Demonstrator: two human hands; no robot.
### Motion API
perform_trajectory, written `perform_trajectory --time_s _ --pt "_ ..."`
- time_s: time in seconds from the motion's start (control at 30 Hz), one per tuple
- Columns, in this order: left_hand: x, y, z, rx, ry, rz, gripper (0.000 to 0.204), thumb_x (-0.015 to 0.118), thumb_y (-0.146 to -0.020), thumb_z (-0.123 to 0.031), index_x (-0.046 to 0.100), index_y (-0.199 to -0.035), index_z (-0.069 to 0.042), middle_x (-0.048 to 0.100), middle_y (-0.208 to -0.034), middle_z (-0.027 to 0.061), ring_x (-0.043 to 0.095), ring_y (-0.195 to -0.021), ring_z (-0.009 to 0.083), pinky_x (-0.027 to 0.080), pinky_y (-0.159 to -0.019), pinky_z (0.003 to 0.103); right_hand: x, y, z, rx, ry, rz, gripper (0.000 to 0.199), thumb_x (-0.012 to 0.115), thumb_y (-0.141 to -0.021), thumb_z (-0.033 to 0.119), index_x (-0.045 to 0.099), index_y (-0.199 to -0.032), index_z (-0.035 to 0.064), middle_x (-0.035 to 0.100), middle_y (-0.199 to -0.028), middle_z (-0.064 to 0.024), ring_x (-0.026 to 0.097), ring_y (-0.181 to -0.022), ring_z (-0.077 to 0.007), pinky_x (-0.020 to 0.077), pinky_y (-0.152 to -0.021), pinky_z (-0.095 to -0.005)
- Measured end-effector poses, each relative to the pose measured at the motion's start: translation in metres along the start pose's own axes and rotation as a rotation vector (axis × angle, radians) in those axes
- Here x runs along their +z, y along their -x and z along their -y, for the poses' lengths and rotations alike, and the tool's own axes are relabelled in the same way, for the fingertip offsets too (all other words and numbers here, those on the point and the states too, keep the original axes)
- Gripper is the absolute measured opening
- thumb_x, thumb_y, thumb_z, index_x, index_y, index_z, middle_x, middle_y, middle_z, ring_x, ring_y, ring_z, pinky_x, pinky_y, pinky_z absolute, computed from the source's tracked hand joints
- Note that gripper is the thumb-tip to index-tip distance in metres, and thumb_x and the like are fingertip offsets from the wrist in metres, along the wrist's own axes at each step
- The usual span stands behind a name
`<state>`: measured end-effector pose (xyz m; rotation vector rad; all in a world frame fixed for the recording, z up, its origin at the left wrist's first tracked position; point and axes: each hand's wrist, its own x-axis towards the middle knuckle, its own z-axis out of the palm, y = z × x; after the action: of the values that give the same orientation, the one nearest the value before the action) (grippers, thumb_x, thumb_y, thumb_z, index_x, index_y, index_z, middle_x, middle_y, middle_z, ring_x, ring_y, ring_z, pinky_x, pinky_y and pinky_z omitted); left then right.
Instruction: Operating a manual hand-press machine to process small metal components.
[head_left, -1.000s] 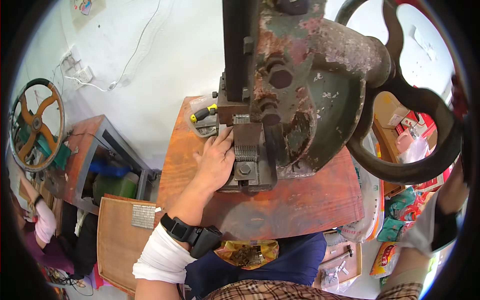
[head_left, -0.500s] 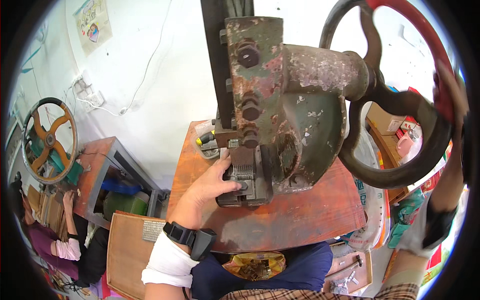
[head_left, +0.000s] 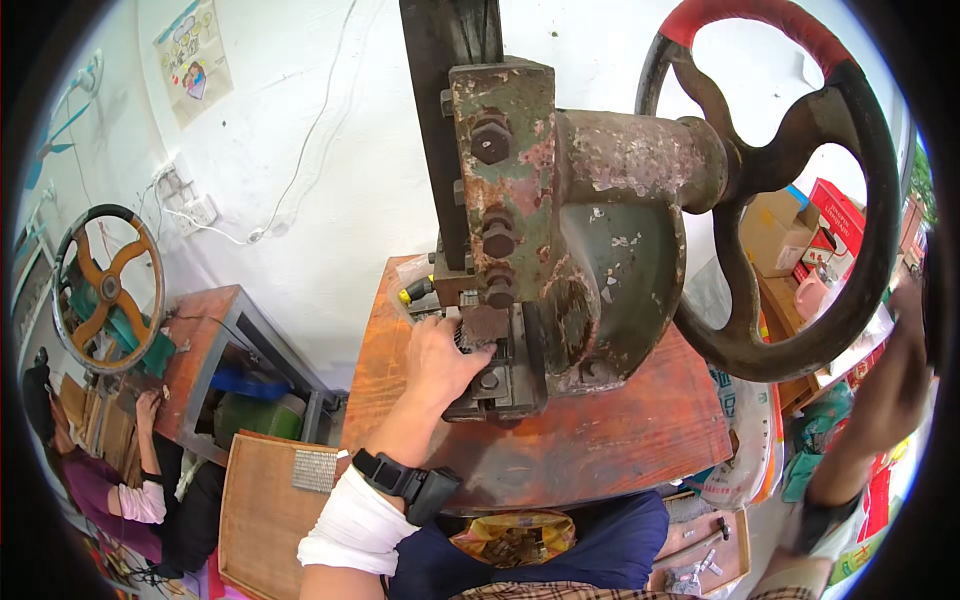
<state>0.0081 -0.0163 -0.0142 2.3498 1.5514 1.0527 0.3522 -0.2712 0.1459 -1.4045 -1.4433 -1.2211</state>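
Observation:
In front of me stands a worn green hand press (head_left: pixel 505 190) with a large handwheel (head_left: pixel 870 200), its rim partly wrapped in red. My left hand (head_left: pixel 445 360) is at the press's base, thumb and fingers pinched on a small ridged grey metal piece (head_left: pixel 461 338), mostly hidden by the fingers. The brownish ram block (head_left: pixel 485 325) sits right beside it, above the dark die base (head_left: pixel 500 398). My right hand (head_left: pixel 908 315) is at the far right, off the wheel's rim and smeared by motion; its fingers cannot be made out.
The press stands on a reddish wooden table (head_left: pixel 600 440). A yellow bag of metal pieces (head_left: pixel 515 538) lies at my lap. A wooden tray (head_left: pixel 265 510) holds a ridged grey plate (head_left: pixel 315 470). Left, a co-worker (head_left: pixel 110 490) sits by another handwheel (head_left: pixel 108 285). Boxes (head_left: pixel 775 235) stand right.
The handwheel has turned, its red part now at the top. My right hand has left the rim and dropped. My left fingers have closed on the ridged piece, which has shifted left.

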Motion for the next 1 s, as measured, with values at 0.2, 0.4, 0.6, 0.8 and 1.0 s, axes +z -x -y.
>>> perform_trajectory --time_s 0.2,0.4,0.6,0.8,1.0 --pt "-0.017 0.017 0.023 -0.194 0.424 -0.036 0.047 0.08 -0.066 -0.025 0.067 -0.099 0.006 0.067 -0.087 0.0181 0.065 -0.078 0.0266 0.051 -0.071 0.035 0.037 0.091 0.072 0.147 -0.514 0.292 0.024 0.063 -0.062 -0.012 0.059 -0.082 -0.0005 0.057 -0.084 -0.0144 0.055 -0.077 -0.029 0.0449 -0.066 -0.0355" --pt "-0.048 0.129 0.062 -0.397 0.521 -0.032 0.046 0.081 -0.067 -0.019 0.065 -0.102 0.006 0.068 -0.089 0.0157 0.065 -0.078 0.0207 0.051 -0.071 0.032 0.057 0.192 0.1 0.488 -0.711 0.635 0.02 0.067 -0.067 -0.008 0.062 -0.083 0.0004 0.06 -0.084 -0.0125 0.058 -0.074 -0.0266 0.0472 -0.063 -0.0335" --pt "-0.011 0.155 0.029 0.086 0.027 0.104 0.05 0.079 -0.062 -0.031 0.065 -0.102 -0.005 0.06 -0.098 0.009 0.052 -0.099 0.0281 0.032 -0.09 0.044 0.099 0.185 0.184 -0.068 -0.893 0.721 0.035 0.076 -0.068 0.012 0.066 -0.101 0.0083 0.06 -0.097 -0.0097 0.057 -0.092 -0.0299 0.0472 -0.08 -0.0392" --pt "-0.002 0.157 0.032 0.112 -0.034 0.088 0.05 0.078 -0.064 -0.033 0.064 -0.102 -0.006 0.059 -0.099 0.0072 0.05 -0.1 0.0266 0.031 -0.089 0.045 0.123 0.162 0.252 -0.3 -0.723 0.909 0.065 0.07 -0.066 0.05 0.056 -0.124 0.0236 0.044 -0.132 -0.0123 0.04 -0.121 -0.0337 0.0328 -0.095 -0.0498" --pt "-0.006 0.155 0.027 0.084 -0.019 0.113 0.057 0.08 -0.059 -0.041 0.064 -0.103 -0.007 0.058 -0.098 0.0067 0.05 -0.101 0.0263 0.031 -0.089 0.047 0.124 0.163 0.236 -0.234 -0.662 0.904 0.064 0.072 -0.063 0.05 0.06 -0.119 0.021 0.045 -0.131 -0.0118 0.04 -0.121 -0.0347 0.0334 -0.095 -0.0523"
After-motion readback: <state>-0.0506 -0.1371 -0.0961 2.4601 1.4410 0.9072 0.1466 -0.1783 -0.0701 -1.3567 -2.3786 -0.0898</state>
